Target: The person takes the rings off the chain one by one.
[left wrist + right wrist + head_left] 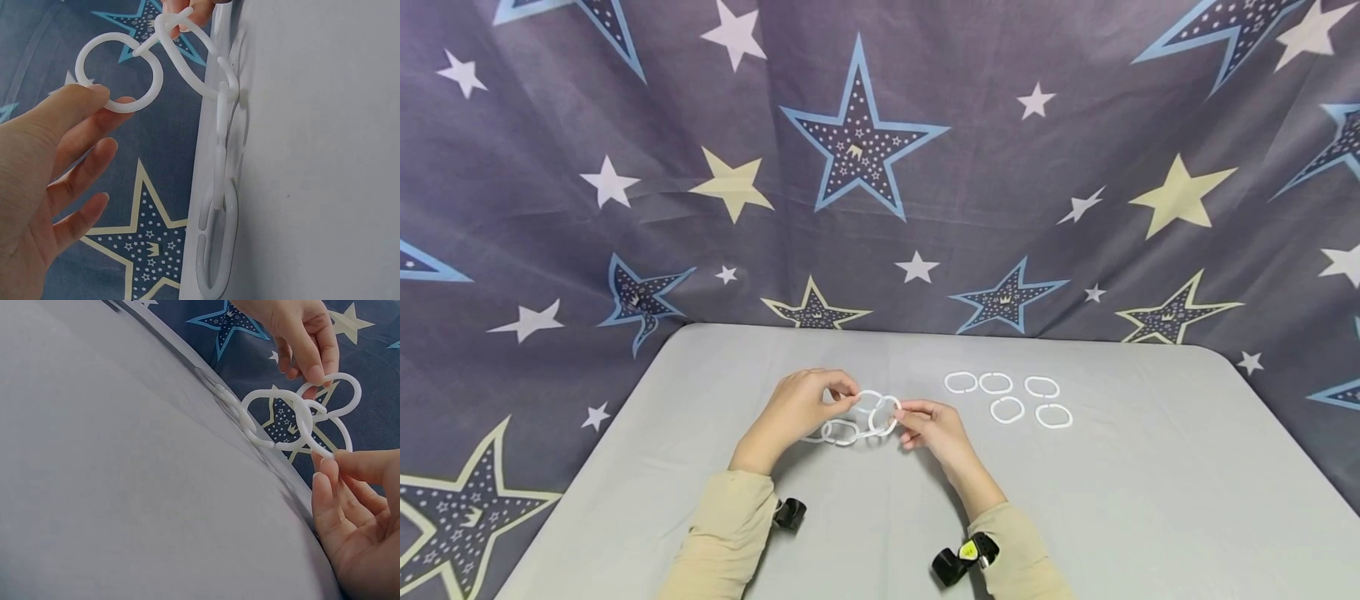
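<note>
Between thumb and forefinger, my left hand (805, 404) pinches a white plastic chain link (159, 78) by its lower rim. The other left fingers are spread loosely below it. My right hand (936, 429) pinches a neighbouring white link (178, 59), which has a gap in its rim. One end at that gap crosses the rim of the left hand's link. From the right hand's link, a short chain of white links (231, 231) hangs down and trails leftward onto the table, passing partly behind the left hand in the head view.
Several loose white links (1054, 427) lie on the grey table (1150, 483), right of and beyond the right hand. A dark curtain (1000, 183) printed with stars stands behind the table's far edge. A black wrist camera (790, 514) sits at each sleeve.
</note>
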Tool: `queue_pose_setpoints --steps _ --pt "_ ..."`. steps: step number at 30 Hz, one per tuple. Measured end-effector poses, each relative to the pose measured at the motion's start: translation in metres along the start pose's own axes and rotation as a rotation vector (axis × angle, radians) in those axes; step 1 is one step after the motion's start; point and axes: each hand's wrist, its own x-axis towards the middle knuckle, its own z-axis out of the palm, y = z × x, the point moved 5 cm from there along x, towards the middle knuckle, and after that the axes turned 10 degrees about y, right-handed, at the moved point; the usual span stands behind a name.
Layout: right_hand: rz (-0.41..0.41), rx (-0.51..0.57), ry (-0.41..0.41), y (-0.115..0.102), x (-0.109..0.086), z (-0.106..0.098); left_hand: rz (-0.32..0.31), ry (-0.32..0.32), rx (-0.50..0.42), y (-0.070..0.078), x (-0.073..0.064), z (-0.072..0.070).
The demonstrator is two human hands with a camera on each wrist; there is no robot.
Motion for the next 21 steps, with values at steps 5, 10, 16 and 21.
queue_pose_setpoints --steps 5,10,16,21 --pt "-0.002 -0.002 0.005 -0.0008 -0.0002 0.0000 -0.006 -0.007 -0.001 -0.0030 -0.0010 0.0007" --pt "0.001 -0.002 0.007 0.0010 0.0002 -0.0001 -0.018 -0.030 0.002 -0.0053 -0.0019 0.0019" --pt "-0.002 -0.004 0.008 0.0022 0.0003 -0.0003 -0.046 -0.027 -0.001 -0.0076 -0.0022 -0.0008" --pt "-0.009 -0.014 0.011 0.0009 -0.0002 -0.0007 -0.058 -0.021 -0.017 -0.0081 -0.0011 -0.0017"
